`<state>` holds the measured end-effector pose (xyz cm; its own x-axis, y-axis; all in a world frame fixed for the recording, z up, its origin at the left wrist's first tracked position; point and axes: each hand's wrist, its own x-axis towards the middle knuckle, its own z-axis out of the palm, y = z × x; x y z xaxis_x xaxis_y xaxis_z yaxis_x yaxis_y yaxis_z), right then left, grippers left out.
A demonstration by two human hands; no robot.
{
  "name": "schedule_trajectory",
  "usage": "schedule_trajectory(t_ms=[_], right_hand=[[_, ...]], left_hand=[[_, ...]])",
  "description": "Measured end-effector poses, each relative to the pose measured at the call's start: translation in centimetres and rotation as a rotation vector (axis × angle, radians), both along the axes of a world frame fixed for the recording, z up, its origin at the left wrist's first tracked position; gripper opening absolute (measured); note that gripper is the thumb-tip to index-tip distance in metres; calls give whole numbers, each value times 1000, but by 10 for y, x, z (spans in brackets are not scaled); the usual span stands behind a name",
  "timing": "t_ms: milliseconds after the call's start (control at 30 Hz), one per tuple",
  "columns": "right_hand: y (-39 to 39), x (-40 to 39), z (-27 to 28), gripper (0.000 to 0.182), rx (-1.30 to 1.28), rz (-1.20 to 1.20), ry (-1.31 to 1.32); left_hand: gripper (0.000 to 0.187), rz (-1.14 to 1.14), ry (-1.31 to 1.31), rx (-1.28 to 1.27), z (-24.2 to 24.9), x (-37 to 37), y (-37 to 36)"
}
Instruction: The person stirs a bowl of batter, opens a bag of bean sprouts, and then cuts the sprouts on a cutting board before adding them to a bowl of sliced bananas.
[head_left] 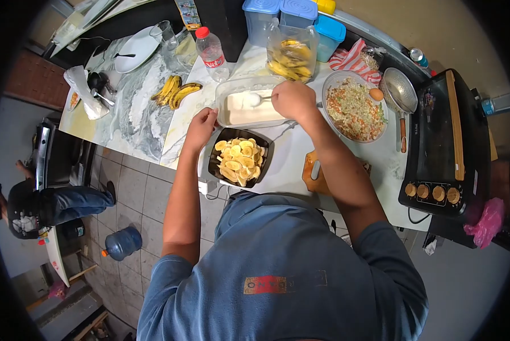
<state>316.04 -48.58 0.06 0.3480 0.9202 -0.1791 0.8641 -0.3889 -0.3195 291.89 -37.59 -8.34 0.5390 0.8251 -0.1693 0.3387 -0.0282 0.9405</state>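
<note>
A clear plastic container with a pale, creamy mixture in it stands on the counter. My left hand pinches its left rim. In my right hand is a spoon, its bowl over the mixture and coated in white. Nearer my body, just below the container, sits a square black bowl heaped with banana slices. Several spotted bananas lie to the left. A bag of bananas stands behind the container.
A plate of chopped vegetables with an egg lies to the right, beside a strainer and a black oven. A wooden board rests at the front edge. A bottle stands behind. Another person is at far left.
</note>
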Motion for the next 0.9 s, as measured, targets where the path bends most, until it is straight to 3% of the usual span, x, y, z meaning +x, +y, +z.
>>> schedule_trajectory(t_ms=[333, 500, 600, 733, 867, 900], right_hand=[[3, -7, -5, 25, 166, 153, 8], [-3, 15, 16, 23, -59, 82, 10], [-7, 9, 7, 22, 70, 123, -62], [-7, 17, 15, 21, -68, 163, 20], [-8, 25, 10, 20, 68, 83, -48], [-8, 21, 8, 19, 71, 171, -83]], left_hand=[[34, 1, 22, -1, 2, 1, 1], [35, 16, 69, -7, 4, 1, 0], [35, 21, 72, -4, 5, 2, -2], [36, 38, 117, 50, 6, 2, -4], [36, 63, 118, -18, 8, 3, -4], [36, 75, 125, -13, 9, 4, -5]])
